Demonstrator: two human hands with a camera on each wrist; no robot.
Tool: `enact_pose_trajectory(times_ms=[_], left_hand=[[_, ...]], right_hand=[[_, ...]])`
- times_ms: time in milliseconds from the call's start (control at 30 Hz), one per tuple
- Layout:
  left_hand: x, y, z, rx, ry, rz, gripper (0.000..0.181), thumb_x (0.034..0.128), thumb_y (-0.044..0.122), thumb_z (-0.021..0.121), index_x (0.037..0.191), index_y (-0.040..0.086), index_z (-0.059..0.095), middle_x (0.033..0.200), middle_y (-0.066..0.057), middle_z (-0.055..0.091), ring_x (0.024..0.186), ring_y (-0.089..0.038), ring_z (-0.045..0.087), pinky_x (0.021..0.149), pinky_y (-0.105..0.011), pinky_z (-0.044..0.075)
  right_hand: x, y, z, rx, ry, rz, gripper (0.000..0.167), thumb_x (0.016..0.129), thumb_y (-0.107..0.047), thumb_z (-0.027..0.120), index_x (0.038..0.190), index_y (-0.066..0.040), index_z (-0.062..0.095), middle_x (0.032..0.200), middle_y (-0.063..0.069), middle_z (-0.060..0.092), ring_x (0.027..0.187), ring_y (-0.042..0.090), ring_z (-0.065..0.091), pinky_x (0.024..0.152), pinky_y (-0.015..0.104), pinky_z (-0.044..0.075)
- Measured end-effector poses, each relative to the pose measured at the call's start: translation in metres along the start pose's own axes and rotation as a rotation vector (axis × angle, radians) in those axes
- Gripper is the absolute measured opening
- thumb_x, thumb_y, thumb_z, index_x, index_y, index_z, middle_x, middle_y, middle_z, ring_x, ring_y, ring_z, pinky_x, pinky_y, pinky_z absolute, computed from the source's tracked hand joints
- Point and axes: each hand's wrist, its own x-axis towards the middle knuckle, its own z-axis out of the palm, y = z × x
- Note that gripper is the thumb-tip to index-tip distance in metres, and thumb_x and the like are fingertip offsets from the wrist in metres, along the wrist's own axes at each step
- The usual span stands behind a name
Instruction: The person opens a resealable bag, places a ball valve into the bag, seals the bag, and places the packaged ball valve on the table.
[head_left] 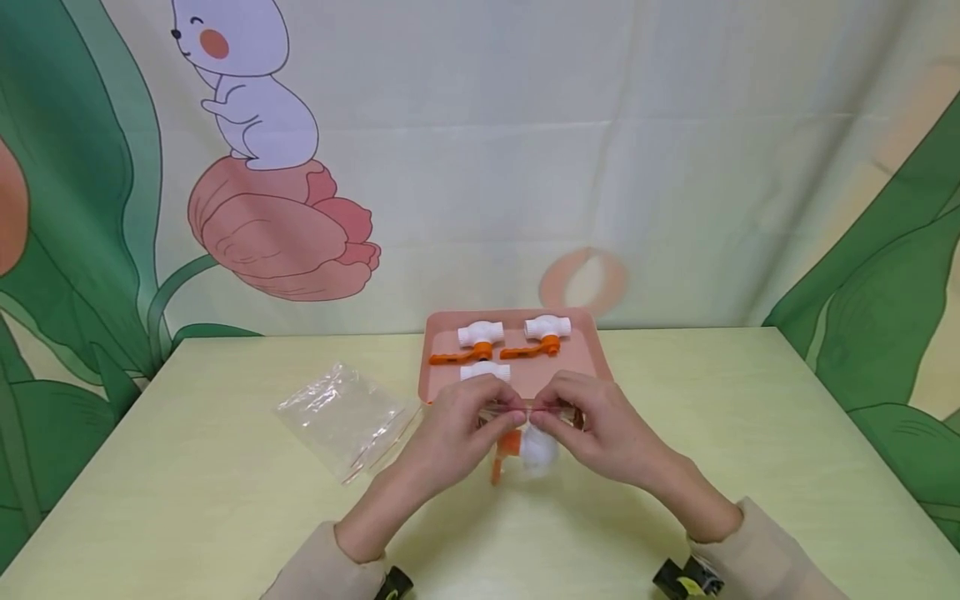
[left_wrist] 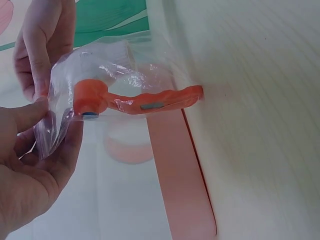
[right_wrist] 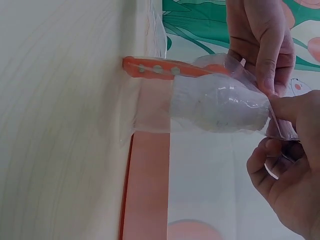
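Observation:
A clear zip bag (left_wrist: pixel 145 80) hangs between my two hands with a white ball valve (right_wrist: pixel 215 102) inside it. The valve's orange handle (left_wrist: pixel 150 101) points down toward the table. My left hand (head_left: pixel 468 421) pinches the bag's top edge between thumb and fingers. Close beside it, my right hand (head_left: pixel 592 425) pinches the same edge, the two thumbs almost meeting. Beyond the hands, a pink tray (head_left: pixel 585 367) holds more white valves with orange handles, such as one valve (head_left: pixel 480 335) at its back left; the nearest one is partly hidden by my left hand.
Left of the hands, another clear plastic bag (head_left: pixel 341 421) lies flat on the pale wooden table (head_left: pixel 187 500). A printed cloth (head_left: pixel 465 167) with plants and an animal hangs behind the table's far edge.

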Motion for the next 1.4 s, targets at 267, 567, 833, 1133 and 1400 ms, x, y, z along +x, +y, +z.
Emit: enact_pose_trajectory(times_ms=[267, 567, 833, 1133, 1400], left_hand=[[-0.0004, -0.0023, -0.0038, -0.012, -0.021, -0.103, 0.006, 0.0962, 0.007, 0.073, 0.101, 0.006, 0.07, 0.095, 0.002, 0.07, 0.088, -0.012, 0.068, 0.074, -0.025, 0.058], [-0.0008, -0.0043, -0.0074, 0.009, 0.017, -0.067, 0.004, 0.094, 0.005, 0.075, 0.093, 0.004, 0.071, 0.083, 0.003, 0.068, 0.076, -0.011, 0.063, 0.072, -0.029, 0.059], [-0.0017, -0.0041, -0.0071, 0.007, 0.024, -0.093, 0.007, 0.094, 0.006, 0.075, 0.09, 0.006, 0.07, 0.079, 0.001, 0.067, 0.071, -0.012, 0.063, 0.069, -0.027, 0.058], [-0.0021, -0.0045, -0.0061, 0.012, 0.032, -0.116, 0.013, 0.0937, 0.011, 0.076, 0.085, 0.007, 0.067, 0.078, -0.002, 0.069, 0.071, -0.022, 0.066, 0.064, -0.027, 0.056], [-0.0018, -0.0054, -0.0018, 0.025, 0.064, -0.078, 0.014, 0.0961, 0.009, 0.073, 0.088, 0.006, 0.062, 0.079, -0.001, 0.067, 0.07, -0.017, 0.064, 0.063, -0.025, 0.054]], right_hand=[[-0.0028, 0.0019, -0.0009, -0.025, -0.021, -0.038, 0.015, 0.093, 0.002, 0.072, 0.095, -0.011, 0.067, 0.084, -0.008, 0.058, 0.069, 0.008, 0.049, 0.057, 0.023, 0.045], [-0.0027, 0.0023, -0.0011, -0.012, -0.012, -0.026, 0.013, 0.093, 0.002, 0.073, 0.097, -0.011, 0.072, 0.082, -0.008, 0.058, 0.068, 0.008, 0.05, 0.057, 0.024, 0.046], [-0.0038, 0.0006, -0.0036, -0.063, -0.018, 0.054, 0.013, 0.088, -0.006, 0.082, 0.091, -0.014, 0.072, 0.075, -0.013, 0.056, 0.066, 0.008, 0.05, 0.056, 0.023, 0.045], [-0.0053, 0.002, -0.0079, -0.064, -0.009, 0.097, 0.009, 0.086, -0.01, 0.084, 0.086, -0.015, 0.077, 0.07, -0.014, 0.062, 0.058, 0.004, 0.05, 0.051, 0.023, 0.045], [-0.0058, 0.004, -0.0087, -0.041, 0.046, 0.107, 0.01, 0.087, -0.01, 0.083, 0.086, -0.018, 0.077, 0.066, -0.015, 0.056, 0.056, 0.006, 0.05, 0.049, 0.024, 0.045]])
